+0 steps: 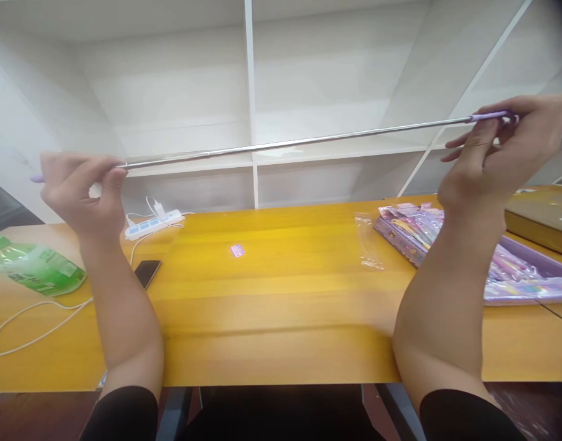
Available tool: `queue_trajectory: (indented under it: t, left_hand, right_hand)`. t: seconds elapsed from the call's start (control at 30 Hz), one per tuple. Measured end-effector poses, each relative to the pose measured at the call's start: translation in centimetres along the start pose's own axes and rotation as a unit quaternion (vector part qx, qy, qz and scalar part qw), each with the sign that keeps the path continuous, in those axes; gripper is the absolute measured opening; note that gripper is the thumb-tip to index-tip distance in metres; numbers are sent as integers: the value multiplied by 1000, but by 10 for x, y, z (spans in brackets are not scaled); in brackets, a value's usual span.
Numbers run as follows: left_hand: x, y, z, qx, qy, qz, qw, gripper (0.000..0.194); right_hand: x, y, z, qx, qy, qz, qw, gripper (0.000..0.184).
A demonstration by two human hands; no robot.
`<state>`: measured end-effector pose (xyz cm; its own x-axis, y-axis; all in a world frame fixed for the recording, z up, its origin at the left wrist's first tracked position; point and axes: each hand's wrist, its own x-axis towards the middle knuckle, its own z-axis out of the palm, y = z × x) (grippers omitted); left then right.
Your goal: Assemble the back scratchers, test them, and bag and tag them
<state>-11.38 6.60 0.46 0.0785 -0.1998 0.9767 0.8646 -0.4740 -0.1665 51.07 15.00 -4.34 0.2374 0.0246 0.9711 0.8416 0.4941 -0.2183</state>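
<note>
A long thin silver telescopic rod (281, 144) with lilac ends stretches across the view above the yellow wooden table (281, 306). My left hand (81, 193) is closed round its left end, thumb and fingers pinched on the metal, with the lilac tip poking out to the left. My right hand (501, 153) pinches the lilac grip at the right end, held higher than the left. Both forearms are raised with the elbows near the table's front edge.
A green plastic bottle (35, 269) lies at the left, beside a white cable, a dark phone (147, 271) and a white power strip (153, 224). A small pink sticker (237, 250) lies mid-table. A purple stationery set (505, 263) in clear wrapping and a brown box (542, 220) sit at the right. White shelves stand behind.
</note>
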Motion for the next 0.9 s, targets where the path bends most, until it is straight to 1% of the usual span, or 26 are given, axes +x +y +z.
queue_trajectory:
  t: [0.1, 0.23, 0.4, 0.47, 0.57, 0.67, 0.83, 0.9]
  left_hand:
    - [0, -3, -1, -6, -3, 12, 1000, 29]
    - [0, -5, -4, -3, -9, 3, 1000, 24]
    - [0, -7, -6, 6, -11, -9, 1000, 27]
    - [-1, -7, -6, 8, -19, -20, 1000, 30]
    - [-1, -5, -7, 11, -37, -31, 999, 30]
    - [-1, -4, -6, 14, -37, -28, 999, 31]
    - [-2, -2, -3, 24, -39, -34, 998, 28]
    - [-4, 0, -2, 25, -44, -38, 998, 25]
  right_hand:
    - [-1, -5, 2, -8, -17, 7, 1000, 26]
    - [-3, -15, 2, -18, -26, 21, 999, 35]
    - [-2, -15, 2, -7, -28, 29, 999, 40]
    - [-2, -14, 3, -5, -24, 31, 999, 41]
    - [-2, -15, 4, 0, -10, 16, 1000, 39]
    - [-2, -17, 4, 4, -1, 8, 1000, 36]
    - [-2, -15, 1, 22, -18, 15, 999, 34]
    - [-1, -14, -1, 20, -33, 36, 999, 35]
